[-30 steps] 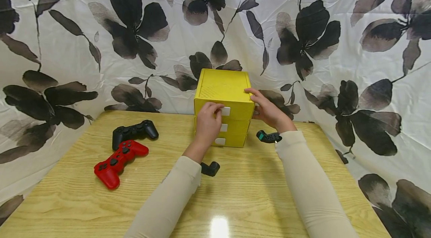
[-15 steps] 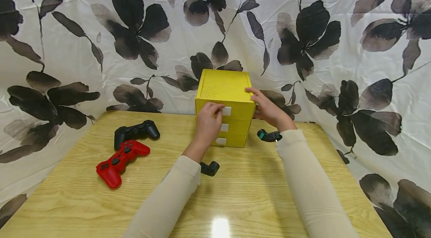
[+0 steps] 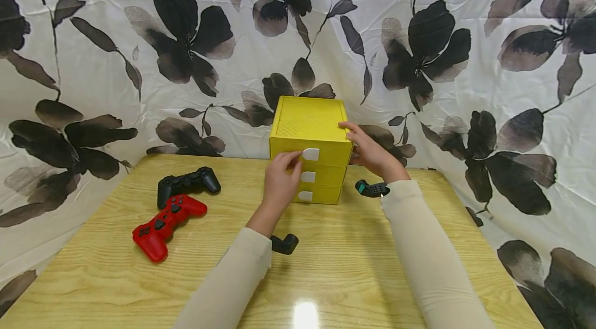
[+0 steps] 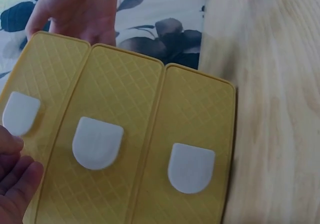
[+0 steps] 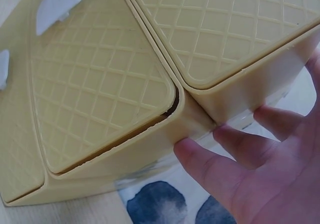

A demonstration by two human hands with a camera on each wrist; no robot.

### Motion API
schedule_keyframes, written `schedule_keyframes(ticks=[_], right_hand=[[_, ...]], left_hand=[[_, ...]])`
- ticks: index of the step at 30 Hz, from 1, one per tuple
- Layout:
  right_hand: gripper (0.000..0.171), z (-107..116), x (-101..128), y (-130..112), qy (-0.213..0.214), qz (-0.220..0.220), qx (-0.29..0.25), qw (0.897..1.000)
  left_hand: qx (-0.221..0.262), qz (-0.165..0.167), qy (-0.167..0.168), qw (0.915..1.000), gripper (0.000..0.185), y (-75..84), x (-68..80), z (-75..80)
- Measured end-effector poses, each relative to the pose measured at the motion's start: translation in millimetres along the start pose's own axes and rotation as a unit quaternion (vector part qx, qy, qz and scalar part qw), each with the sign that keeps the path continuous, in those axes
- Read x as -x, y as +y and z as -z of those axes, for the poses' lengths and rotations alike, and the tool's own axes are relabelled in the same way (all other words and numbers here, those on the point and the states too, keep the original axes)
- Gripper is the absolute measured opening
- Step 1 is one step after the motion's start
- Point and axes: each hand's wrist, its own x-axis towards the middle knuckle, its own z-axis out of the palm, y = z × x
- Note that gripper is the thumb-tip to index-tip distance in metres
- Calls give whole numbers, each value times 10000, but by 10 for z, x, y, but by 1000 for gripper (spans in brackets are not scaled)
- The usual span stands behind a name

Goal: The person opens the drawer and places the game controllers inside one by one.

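Observation:
A yellow three-drawer box [image 3: 309, 122] stands at the back of the wooden table [image 3: 349, 267], all drawers closed. Each drawer has a white handle; the top handle [image 3: 310, 154] is uncovered. My left hand [image 3: 279, 179] hovers in front of the box, its loosely curled fingertips [image 4: 12, 149] just beside the top handle [image 4: 20, 113] and holding nothing. My right hand [image 3: 370, 153] grips the box's upper right corner, thumb on the lid and fingers [image 5: 235, 149] against the side wall [image 5: 240, 93]. The right hand [image 4: 80, 8] also shows behind the box [image 4: 150, 134] in the left wrist view.
A red game controller [image 3: 165, 218] and a black one [image 3: 186, 183] lie on the left half of the table. A floral cloth hangs close behind and beside the table. Small black wrist cameras [image 3: 285, 243] sit under both forearms.
My left hand has slid down and back off the top drawer's handle, which now shows fully. The right hand and the box have not moved.

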Motion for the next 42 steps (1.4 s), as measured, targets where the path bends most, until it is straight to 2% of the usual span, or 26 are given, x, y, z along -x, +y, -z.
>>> schedule_keyframes(ticks=[12,25,42], right_hand=[[56,-25,11,2,93,-14,-88,9999],[57,-27,43,-12,59,88,-110,9999],[57,-31,39,-3,19,51,-303,9995]], left_hand=[[297,561,-317,9975,20,-103,147,21],[359,683,-476,9959,20,-152,218,-50],[374,929,-434,9940,16,-191,254,-169]])
